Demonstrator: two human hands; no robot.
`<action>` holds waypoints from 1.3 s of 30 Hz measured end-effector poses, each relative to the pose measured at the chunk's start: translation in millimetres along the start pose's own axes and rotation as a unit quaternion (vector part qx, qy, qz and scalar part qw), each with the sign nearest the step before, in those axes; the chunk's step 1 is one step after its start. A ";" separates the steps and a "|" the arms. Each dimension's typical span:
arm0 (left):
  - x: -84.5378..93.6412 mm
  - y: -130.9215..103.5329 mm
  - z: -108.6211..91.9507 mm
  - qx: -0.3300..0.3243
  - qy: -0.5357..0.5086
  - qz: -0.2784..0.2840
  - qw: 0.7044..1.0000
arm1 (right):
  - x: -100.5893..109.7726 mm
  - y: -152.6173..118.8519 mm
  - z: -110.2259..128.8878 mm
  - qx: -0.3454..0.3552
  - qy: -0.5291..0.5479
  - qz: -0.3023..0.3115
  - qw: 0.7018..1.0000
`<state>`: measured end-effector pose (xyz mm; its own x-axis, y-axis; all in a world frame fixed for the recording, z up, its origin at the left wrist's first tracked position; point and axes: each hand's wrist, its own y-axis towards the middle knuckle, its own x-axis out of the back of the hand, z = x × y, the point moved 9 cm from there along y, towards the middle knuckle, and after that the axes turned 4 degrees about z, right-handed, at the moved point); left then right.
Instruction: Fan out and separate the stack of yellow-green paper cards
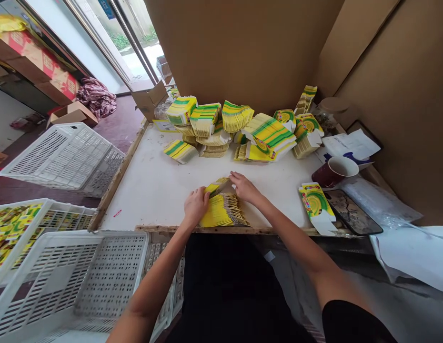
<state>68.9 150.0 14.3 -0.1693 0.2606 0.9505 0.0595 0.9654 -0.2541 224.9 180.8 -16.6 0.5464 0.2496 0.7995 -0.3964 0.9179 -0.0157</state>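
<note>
yellow carton bundle (218, 186) has the left hand (196, 205) and right hand (244, 187) clamped on its 2 ends.

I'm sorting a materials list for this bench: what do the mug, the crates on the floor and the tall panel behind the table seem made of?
Mug: probably glazed ceramic, dark red, judging by its smooth, rounded wall and pale inside.
Crates: likely white molded plastic, from the regular slots.
Tall panel: apparently matte brown cardboard, going by its plain, flat surface.
</note>
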 end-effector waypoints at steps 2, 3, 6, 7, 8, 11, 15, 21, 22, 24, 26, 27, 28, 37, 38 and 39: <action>0.3 -0.5 -0.1 0.002 0.001 0.001 1.000 | -7.8 0.5 -4.4 -0.008 0.010 0.026 1.000; 0.6 -0.8 -0.3 0.002 0.001 0.001 1.000 | -10.9 0.6 -6.6 -0.012 0.018 0.036 0.999; 1.9 -1.8 -1.6 -0.003 0.002 0.000 1.000 | -14.1 1.1 -13.2 -0.017 0.041 0.031 0.999; 2.0 -2.0 -1.9 -0.004 0.004 0.000 1.000 | -14.8 1.3 -15.0 -0.016 0.047 0.028 0.998; 2.0 -2.0 -2.0 -0.005 0.005 -0.001 1.000 | -15.8 1.7 -16.8 -0.015 0.053 0.028 0.998; 1.9 -1.6 -2.1 -0.006 0.008 -0.004 1.000 | -17.7 3.1 -20.1 -0.008 0.061 0.028 0.998; 1.5 -1.0 -2.7 -0.008 0.008 -0.006 1.000 | -15.6 4.6 -20.6 0.001 0.058 0.025 0.998; 1.4 -1.2 -3.1 -0.007 0.015 -0.003 1.000 | -8.8 3.6 -15.0 0.003 0.050 0.009 0.999; 1.5 -1.5 -3.0 -0.007 0.015 -0.002 1.000 | -5.8 3.1 -13.5 0.006 0.041 -0.003 0.999; 1.6 -2.0 -2.8 -0.007 0.016 0.000 1.000 | -0.4 1.8 -8.3 0.025 0.008 -0.022 0.999; 1.5 -2.4 -2.8 -0.006 0.015 0.002 1.000 | 0.3 0.7 -2.3 0.050 -0.028 -0.012 0.998; 1.3 -2.5 -2.8 -0.005 0.015 0.003 1.000 | -0.5 0.2 -0.2 0.058 -0.041 0.000 0.997; 1.1 -2.5 -2.9 -0.005 0.015 0.004 1.000 | -0.2 -0.4 1.2 0.062 -0.050 0.008 0.997; 2.6 -2.3 -4.2 -0.002 0.011 0.007 1.000 | 16.4 -5.3 20.2 0.105 -0.124 -0.064 0.985; 2.7 -2.4 -3.8 0.000 0.010 0.006 1.000 | 16.2 -6.0 21.7 0.107 -0.127 -0.068 0.984; 2.6 -2.5 -3.5 0.001 0.010 0.006 1.000 | 16.9 -6.9 23.3 0.109 -0.131 -0.073 0.983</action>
<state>71.8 148.3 18.0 -0.1498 0.2715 0.9507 0.0603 0.9623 -0.2653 219.6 171.5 11.0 0.4117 0.0063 0.9113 -0.4917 0.8435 0.2164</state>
